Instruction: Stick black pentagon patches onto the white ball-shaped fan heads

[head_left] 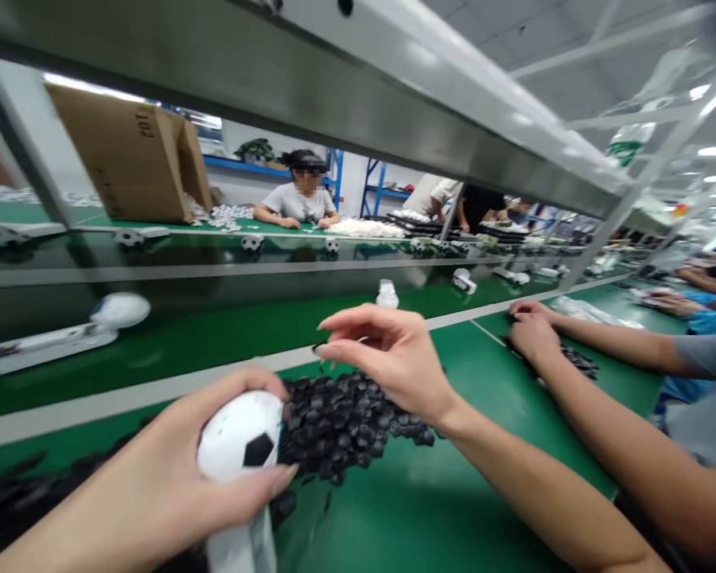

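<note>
My left hand (pixel 173 454) is closed round a white plastic part with a rounded soccer-ball head (pixel 230 438). One black pentagon shows on its white surface, and a pale straight body (pixel 244 545) reaches down below my palm. Above the table, my right hand (pixel 394 350) pinches a small dark piece (pixel 321 348) between thumb and fingertip; it is partly hidden and blurred. Beneath that hand lies a heap of small black caps (pixel 346 422), which stretches left behind my left hand.
A green conveyor belt (pixel 227 330) runs beyond the pale rail, carrying white soccer-ball parts (pixel 119 310). To the right, a co-worker's hands (pixel 534 330) are over another black heap (pixel 578 362). A metal beam (pixel 334 103) crosses overhead. Opposite, a person (pixel 298 199) sits near a cardboard box (pixel 131 151).
</note>
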{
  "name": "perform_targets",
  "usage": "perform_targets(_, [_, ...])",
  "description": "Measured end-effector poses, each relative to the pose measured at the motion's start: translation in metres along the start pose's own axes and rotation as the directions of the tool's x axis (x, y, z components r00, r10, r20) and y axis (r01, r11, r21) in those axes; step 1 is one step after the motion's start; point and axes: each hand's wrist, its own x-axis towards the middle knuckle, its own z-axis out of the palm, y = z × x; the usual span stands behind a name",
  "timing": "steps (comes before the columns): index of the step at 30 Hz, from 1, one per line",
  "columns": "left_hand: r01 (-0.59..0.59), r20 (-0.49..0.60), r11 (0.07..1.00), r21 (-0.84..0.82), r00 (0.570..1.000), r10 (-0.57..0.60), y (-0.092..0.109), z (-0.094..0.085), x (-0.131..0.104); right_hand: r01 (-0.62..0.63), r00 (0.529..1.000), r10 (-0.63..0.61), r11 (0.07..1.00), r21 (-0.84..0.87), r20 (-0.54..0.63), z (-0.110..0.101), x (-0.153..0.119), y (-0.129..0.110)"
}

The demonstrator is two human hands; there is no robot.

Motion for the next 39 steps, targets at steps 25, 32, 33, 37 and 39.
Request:
perform_targets(25, [0.187, 0.154, 0.848, -0.496, 0.98, -0.126, 0.001, 0.002, 0.002, 0.13, 0.99, -0.125, 0.987, -0.098, 0.059, 0.04, -0.039, 0.01])
perform_targets(32, [0.08, -0.03, 0.932, -0.354, 0.995, -0.097, -0.004, 0.006, -0.003, -0.089, 0.991, 0.096, 0.993, -0.078, 0.089, 0.042, -0.045, 0.015])
perform_targets(33, [0.081, -0.046, 0.936, -0.342, 0.994, -0.102, -0.003, 0.006, -0.003, -0.099, 0.99, 0.106, 0.992, -0.079, 0.09, 0.043, -0.045, 0.016])
perform_targets(37, [0.094, -0.091, 0.958, -0.272, 0.988, -0.123, -0.004, 0.008, 0.0, -0.074, 0.993, 0.084, 0.991, -0.112, 0.088, 0.045, -0.044, 0.015])
perform_targets(39, [0.088, -0.132, 0.979, -0.184, 0.985, -0.113, -0.009, 0.007, 0.002, -0.061, 0.993, 0.072, 0.992, -0.111, 0.095, 0.047, -0.042, 0.013])
